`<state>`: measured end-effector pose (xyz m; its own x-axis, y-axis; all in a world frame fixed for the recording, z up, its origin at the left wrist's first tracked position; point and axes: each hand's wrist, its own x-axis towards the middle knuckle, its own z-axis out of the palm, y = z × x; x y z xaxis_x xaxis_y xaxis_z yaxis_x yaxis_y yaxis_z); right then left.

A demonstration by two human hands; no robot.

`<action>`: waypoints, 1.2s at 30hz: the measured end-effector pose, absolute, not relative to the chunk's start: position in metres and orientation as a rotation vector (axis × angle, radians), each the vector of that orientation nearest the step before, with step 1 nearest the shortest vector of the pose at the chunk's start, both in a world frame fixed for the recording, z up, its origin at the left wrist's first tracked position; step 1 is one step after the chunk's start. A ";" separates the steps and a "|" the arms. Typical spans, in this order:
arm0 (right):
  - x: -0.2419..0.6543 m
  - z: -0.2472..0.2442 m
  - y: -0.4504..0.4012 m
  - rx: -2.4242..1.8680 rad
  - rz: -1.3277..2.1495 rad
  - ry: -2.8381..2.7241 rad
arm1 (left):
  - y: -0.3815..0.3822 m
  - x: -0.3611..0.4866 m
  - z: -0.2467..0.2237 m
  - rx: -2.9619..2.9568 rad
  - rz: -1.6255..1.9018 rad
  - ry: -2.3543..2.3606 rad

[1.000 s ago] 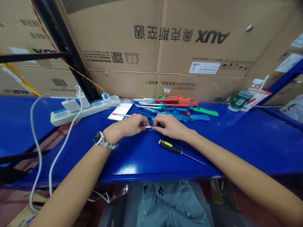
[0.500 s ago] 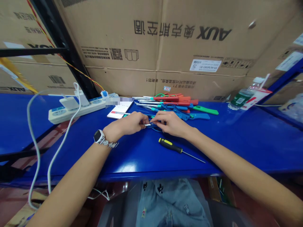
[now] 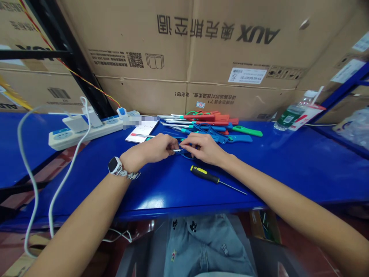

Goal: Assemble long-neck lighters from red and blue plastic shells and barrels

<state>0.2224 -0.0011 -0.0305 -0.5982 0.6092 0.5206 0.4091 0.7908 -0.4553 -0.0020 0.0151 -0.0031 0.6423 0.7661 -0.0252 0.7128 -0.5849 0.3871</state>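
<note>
My left hand [image 3: 157, 149], with a watch on its wrist, is closed in a pinch at the middle of the blue table. Between its fingertips shows a small silver metal piece [image 3: 177, 150]. Facing it, my right hand [image 3: 203, 148] has thumb and forefinger pinched at the piece's right end; what they hold is too small to make out. A thin blue loop [image 3: 188, 156] lies beneath the fingers. Just beyond the hands is a pile of slim tools with coloured handles and metal rods, including a red one [image 3: 201, 118] and a green one [image 3: 248, 131].
A black and yellow screwdriver [image 3: 204, 174] lies in front of my right hand. Behind my left hand are a white notepad [image 3: 138, 134] and a power strip [image 3: 95, 130] with cables. A bottle [image 3: 286, 117] stands at right. Large cartons [image 3: 129, 92] back the blue table [image 3: 161, 188].
The whole view has shifted slightly, so everything sits a little further left and up. Both hands stay together at the small metal piece, with only slight finger movement.
</note>
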 end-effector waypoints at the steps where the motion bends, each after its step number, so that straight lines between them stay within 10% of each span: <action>1: 0.222 -0.030 -0.002 -0.760 0.353 -2.308 | 0.015 -0.002 -0.003 2.501 0.207 1.170; 36: 0.217 -0.026 -0.003 -0.892 0.558 -2.355 | 0.012 -0.007 0.001 2.441 0.172 1.213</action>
<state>0.2166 -0.0025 -0.0264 -0.6254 0.6979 0.3490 0.4674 0.6932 -0.5487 -0.0069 0.0124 0.0012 0.6144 0.7860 -0.0694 0.7356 -0.5388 0.4106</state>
